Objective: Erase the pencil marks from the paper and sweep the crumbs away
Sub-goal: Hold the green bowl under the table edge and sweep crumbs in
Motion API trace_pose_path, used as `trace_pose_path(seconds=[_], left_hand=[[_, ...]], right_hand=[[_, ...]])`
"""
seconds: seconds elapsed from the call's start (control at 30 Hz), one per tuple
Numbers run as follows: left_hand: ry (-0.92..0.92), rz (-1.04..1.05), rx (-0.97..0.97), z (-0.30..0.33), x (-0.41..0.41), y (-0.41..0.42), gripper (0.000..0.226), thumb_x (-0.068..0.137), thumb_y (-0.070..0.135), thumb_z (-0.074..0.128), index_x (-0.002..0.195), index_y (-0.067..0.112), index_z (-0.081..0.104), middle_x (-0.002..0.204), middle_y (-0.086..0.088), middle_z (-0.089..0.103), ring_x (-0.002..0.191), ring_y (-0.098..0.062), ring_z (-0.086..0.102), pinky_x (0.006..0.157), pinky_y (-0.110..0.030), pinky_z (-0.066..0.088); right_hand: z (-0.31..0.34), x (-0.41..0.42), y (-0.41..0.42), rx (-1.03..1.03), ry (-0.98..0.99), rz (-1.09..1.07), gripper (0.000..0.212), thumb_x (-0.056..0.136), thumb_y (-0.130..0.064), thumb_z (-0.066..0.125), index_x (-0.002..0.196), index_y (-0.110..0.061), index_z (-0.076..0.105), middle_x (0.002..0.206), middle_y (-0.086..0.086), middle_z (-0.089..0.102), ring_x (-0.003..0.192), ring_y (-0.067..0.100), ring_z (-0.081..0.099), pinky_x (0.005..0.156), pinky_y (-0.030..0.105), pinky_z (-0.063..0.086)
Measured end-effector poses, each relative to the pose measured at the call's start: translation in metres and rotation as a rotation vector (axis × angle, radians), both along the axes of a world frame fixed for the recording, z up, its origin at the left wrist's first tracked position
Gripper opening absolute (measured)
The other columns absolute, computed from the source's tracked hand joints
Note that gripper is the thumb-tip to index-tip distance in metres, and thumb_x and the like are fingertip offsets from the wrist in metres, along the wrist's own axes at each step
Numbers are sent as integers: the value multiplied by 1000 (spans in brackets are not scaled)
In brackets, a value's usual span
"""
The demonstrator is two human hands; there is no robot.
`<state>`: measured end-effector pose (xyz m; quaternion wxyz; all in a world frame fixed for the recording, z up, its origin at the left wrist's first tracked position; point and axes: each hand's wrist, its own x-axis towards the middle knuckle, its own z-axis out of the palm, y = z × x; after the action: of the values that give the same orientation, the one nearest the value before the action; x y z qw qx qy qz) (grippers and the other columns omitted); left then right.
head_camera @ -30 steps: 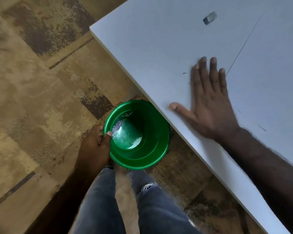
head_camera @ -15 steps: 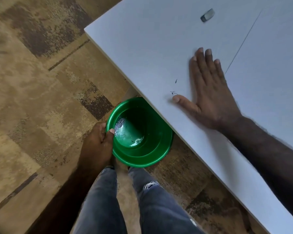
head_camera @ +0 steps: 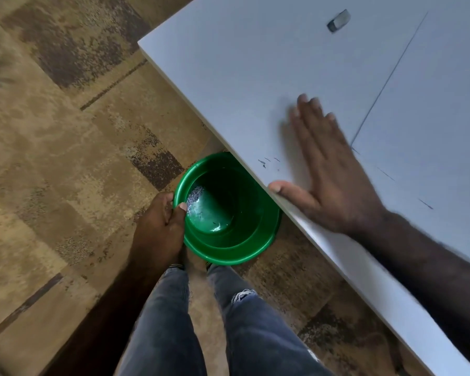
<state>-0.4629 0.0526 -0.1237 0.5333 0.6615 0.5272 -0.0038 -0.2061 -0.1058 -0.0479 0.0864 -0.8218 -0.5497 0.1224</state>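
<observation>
My right hand (head_camera: 329, 172) lies flat on the white table (head_camera: 228, 77), fingers straight, thumb at the table's edge. A few dark eraser crumbs (head_camera: 266, 162) sit just left of it near the edge. My left hand (head_camera: 160, 223) grips the rim of a green bowl (head_camera: 228, 248) held below the table edge; grey crumbs lie inside it. The white paper (head_camera: 432, 104) lies on the table to the right, its corner by my right hand. A grey eraser (head_camera: 338, 21) rests at the far side.
A few short dark specks (head_camera: 426, 204) lie on the paper near my right wrist. Patterned brown carpet (head_camera: 65, 158) covers the floor at left. My legs in grey jeans (head_camera: 201, 321) stand below the bowl.
My right hand has swept back toward the table's edge, pushing the crumbs closer to the bowl. The left hand keeps the bowl under the edge.
</observation>
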Motion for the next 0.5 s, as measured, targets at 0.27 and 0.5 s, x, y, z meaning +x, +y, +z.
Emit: trace_pose_path(seconds=[0.27, 0.5], left_hand=[[-7, -10, 3, -2, -1, 0, 13, 107, 34, 58, 116, 28, 63, 77, -5, 73, 73, -26, 73, 74, -53, 61], [-21, 5, -2, -4, 0, 2, 8, 107, 29, 59, 114, 29, 63, 77, -4, 73, 73, -27, 73, 73, -49, 60]], right_hand=[[-7, -40, 1, -58, -24, 153, 117, 98, -81, 48, 168, 6, 13, 177, 29, 2, 167, 40, -1, 135, 58, 9], [6, -77, -11, -8, 107, 279, 111, 97, -77, 59, 167, 3, 23, 177, 22, 11, 168, 33, 7, 136, 53, 16]])
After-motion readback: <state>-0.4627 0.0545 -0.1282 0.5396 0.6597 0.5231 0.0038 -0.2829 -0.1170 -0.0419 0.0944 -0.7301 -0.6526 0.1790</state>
